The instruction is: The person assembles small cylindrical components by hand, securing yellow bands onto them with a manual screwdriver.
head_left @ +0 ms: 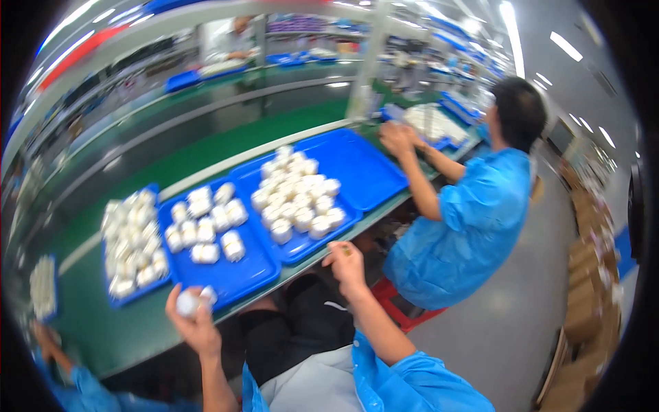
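Note:
My left hand [200,335] is closed around a white, round piece [187,303], held over the front edge of a blue tray [250,280]. A second small white piece [209,295] shows by its fingertips. In that tray sit several white cylindrical pieces [204,253], some in pairs. My right hand [349,271] is closed in front of the bench edge, fingers pinched. Something small and yellowish-brown shows at its fingers, too blurred to name. Just beyond it, a blue tray [296,255] bears a heap of loose white cylinders [295,196].
Another blue tray [371,175] adjoins at the right; one with wrapped white pieces [134,240] stands left. A co-worker in blue [467,226] sits close on my right; another person's arm [55,347] shows at lower left. Cardboard boxes [583,309] line the right side.

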`<state>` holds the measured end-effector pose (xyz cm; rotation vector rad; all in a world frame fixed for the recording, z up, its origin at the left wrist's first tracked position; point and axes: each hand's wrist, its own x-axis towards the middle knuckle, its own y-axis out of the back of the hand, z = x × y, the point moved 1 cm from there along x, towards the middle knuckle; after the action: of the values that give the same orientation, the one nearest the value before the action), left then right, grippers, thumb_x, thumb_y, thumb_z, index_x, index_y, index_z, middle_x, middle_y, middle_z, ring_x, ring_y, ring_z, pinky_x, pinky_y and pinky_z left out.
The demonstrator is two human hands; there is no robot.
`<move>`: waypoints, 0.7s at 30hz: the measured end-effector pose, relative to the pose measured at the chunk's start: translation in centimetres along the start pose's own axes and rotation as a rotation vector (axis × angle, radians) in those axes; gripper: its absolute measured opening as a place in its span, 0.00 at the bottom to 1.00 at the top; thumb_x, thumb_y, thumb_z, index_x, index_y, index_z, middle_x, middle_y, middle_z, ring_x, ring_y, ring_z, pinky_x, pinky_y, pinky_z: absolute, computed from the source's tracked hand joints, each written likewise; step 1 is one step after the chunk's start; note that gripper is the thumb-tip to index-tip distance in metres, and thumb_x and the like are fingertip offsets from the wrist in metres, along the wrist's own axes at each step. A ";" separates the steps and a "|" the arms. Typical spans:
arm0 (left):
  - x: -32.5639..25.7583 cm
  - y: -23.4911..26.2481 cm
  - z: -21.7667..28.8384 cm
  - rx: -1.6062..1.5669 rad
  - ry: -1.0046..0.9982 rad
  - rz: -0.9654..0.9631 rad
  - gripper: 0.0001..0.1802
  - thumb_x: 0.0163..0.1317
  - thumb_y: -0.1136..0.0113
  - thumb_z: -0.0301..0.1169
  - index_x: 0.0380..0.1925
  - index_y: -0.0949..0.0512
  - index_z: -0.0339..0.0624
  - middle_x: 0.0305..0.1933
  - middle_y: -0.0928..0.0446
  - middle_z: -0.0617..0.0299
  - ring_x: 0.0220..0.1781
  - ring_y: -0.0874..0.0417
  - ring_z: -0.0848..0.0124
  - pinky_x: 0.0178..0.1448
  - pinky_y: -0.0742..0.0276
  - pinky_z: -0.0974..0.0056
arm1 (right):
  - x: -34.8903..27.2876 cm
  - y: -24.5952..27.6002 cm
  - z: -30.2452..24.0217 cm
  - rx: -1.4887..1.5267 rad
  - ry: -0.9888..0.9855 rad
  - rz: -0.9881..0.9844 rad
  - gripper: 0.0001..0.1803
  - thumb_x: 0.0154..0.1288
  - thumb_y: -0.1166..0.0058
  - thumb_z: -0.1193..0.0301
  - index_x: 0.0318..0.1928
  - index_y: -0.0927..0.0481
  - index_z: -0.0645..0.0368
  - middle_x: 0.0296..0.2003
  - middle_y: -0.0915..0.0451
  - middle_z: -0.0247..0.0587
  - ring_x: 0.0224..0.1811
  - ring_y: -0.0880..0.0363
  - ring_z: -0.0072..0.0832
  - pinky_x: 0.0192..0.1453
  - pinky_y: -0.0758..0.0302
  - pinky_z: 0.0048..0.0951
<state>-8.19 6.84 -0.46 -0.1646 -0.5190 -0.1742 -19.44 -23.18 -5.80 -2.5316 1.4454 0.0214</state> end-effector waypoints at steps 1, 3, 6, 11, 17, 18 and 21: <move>0.3 0.2 -1.3 0.039 -0.010 -0.024 0.28 0.66 0.44 0.28 0.64 0.38 0.35 0.49 0.24 0.53 0.48 0.23 0.69 0.55 0.26 0.64 | 0.1 0.0 -0.5 0.051 -0.020 -0.025 0.10 0.68 0.42 0.64 0.38 0.22 0.58 0.19 0.22 0.37 0.16 0.34 0.13 0.19 0.41 0.18; 0.9 0.1 -2.5 0.141 -0.001 -0.090 0.28 0.66 0.42 0.28 0.64 0.38 0.34 0.47 0.22 0.55 0.47 0.21 0.69 0.55 0.25 0.64 | 0.1 0.9 -0.5 0.082 -0.055 -0.039 0.12 0.70 0.44 0.61 0.39 0.23 0.59 0.19 0.22 0.39 0.11 0.41 0.12 0.13 0.48 0.18; 1.1 0.3 -3.5 0.177 -0.112 -0.103 0.28 0.64 0.39 0.26 0.62 0.37 0.32 0.46 0.21 0.52 0.45 0.19 0.66 0.53 0.24 0.63 | 1.2 1.0 -0.4 0.017 -0.073 -0.072 0.13 0.70 0.45 0.61 0.40 0.24 0.59 0.19 0.23 0.40 0.09 0.44 0.11 0.12 0.51 0.17; 1.1 0.6 -4.5 0.306 -0.219 -0.041 0.29 0.60 0.35 0.31 0.59 0.33 0.33 0.43 0.19 0.50 0.41 0.17 0.61 0.48 0.22 0.60 | 1.2 0.4 -0.9 -0.001 -0.094 -0.147 0.13 0.69 0.44 0.63 0.39 0.22 0.61 0.18 0.23 0.41 0.08 0.47 0.10 0.12 0.53 0.17; 0.8 0.9 -4.4 0.252 -0.156 -0.004 0.29 0.62 0.36 0.33 0.60 0.34 0.35 0.45 0.19 0.51 0.42 0.18 0.65 0.49 0.24 0.62 | 0.8 -1.2 -0.8 -0.074 -0.115 -0.208 0.14 0.70 0.42 0.62 0.31 0.26 0.56 0.15 0.24 0.41 0.07 0.44 0.12 0.12 0.53 0.18; 1.0 1.0 -4.2 0.177 -0.139 -0.015 0.28 0.63 0.37 0.33 0.60 0.34 0.35 0.45 0.19 0.52 0.43 0.19 0.67 0.50 0.24 0.64 | 1.4 -1.0 -0.2 -0.136 -0.103 -0.205 0.15 0.70 0.42 0.61 0.29 0.27 0.55 0.14 0.24 0.40 0.07 0.44 0.12 0.11 0.53 0.18; 3.4 3.5 -2.6 0.076 -0.092 0.092 0.26 0.66 0.40 0.33 0.60 0.35 0.35 0.47 0.20 0.54 0.44 0.22 0.72 0.50 0.26 0.66 | 1.4 -1.0 -0.1 -0.159 -0.084 -0.190 0.16 0.70 0.42 0.60 0.29 0.28 0.55 0.13 0.25 0.39 0.07 0.43 0.12 0.11 0.53 0.17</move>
<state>-3.35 9.28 -1.37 -0.1223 -0.6078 -0.0573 -17.91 -23.86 -5.73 -2.7489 1.2120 0.2168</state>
